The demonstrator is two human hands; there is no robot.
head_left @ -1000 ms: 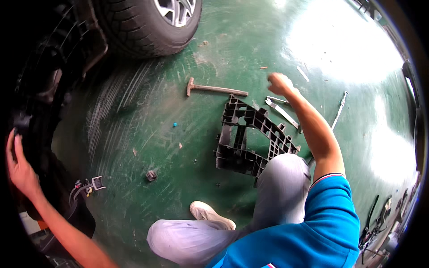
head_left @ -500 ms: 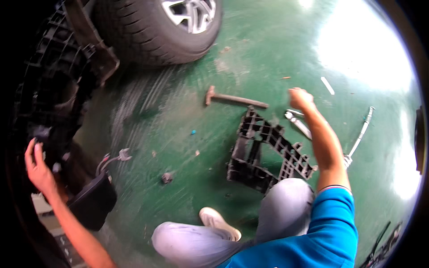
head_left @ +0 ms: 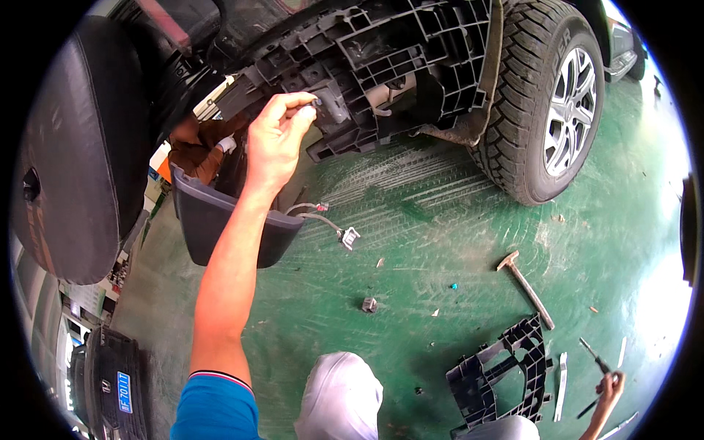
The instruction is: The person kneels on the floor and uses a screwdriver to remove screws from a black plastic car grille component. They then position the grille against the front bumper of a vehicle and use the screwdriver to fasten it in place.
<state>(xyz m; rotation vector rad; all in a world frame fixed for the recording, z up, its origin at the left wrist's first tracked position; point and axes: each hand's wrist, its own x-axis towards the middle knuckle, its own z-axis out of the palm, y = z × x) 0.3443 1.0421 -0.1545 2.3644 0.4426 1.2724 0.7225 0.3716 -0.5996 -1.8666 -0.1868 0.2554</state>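
A: The left hand (head_left: 275,139) was low beside the bumper a second ago; now it is raised to the ribbed frame (head_left: 381,59), thumb and finger pinched on a small dark clip (head_left: 317,102).

B: So the work has moved up to the frame. And the right hand (head_left: 609,385)?

A: Down at the floor's lower right, closed on a thin tool (head_left: 592,357), beside the grille (head_left: 506,370).

B: Room?

A: Tight above the left hand; open floor (head_left: 433,242) below it, a hammer (head_left: 526,286) lying between the hands.

Left hand (head_left: 275,139) raised, fingertips pinched; right hand (head_left: 610,383) low, gripping.
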